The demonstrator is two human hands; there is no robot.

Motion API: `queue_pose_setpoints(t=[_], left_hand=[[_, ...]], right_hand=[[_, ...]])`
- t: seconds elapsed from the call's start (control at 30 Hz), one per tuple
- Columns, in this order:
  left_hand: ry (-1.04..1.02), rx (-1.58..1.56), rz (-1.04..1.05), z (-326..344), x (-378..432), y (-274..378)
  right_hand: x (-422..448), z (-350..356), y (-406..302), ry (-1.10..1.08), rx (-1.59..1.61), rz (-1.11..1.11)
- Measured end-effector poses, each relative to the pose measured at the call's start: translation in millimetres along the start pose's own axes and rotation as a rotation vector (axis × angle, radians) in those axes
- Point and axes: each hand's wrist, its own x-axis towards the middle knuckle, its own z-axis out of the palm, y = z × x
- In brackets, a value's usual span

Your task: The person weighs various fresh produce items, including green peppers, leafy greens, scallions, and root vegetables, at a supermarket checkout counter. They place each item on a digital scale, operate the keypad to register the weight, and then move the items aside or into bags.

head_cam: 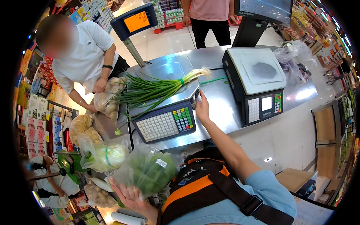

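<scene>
My left hand (128, 194) is closed on the gathered plastic of a clear bag of leafy greens (153, 174), which bears a white label. My right hand (202, 108) reaches to the right side of the near label-printing scale (160, 123), thumb and forefinger apart at its side outlet; no label can be made out there. A bunch of spring onions (160, 88), tied with a green band, lies across that scale's metal plate, roots to the right. A bagged cabbage-like vegetable (105, 153) with a green band lies left of the greens.
Across the counter (213, 123), a person (84, 53) handles a bag of potatoes (109, 98). A second scale (256, 73) stands right, beside crumpled plastic bags (295, 59). The lit display pole (136, 56) rises behind the near scale. More bagged produce (81, 126) lies left.
</scene>
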Motion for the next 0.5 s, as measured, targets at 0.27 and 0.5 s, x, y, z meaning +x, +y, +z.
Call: queue_pose_setpoints(t=[0.27, 0.5], left_hand=[[-0.035, -0.091, -0.023, 19.9, -10.7, -11.7], [-0.346, -0.015, -0.237, 69.3, 3.3, -52.7]], right_hand=[[-4.1, 5.9, -4.6, 0.103, -0.059, 0.007], [-3.4, -8.9, -12.0, 0.188, -0.121, -0.007]])
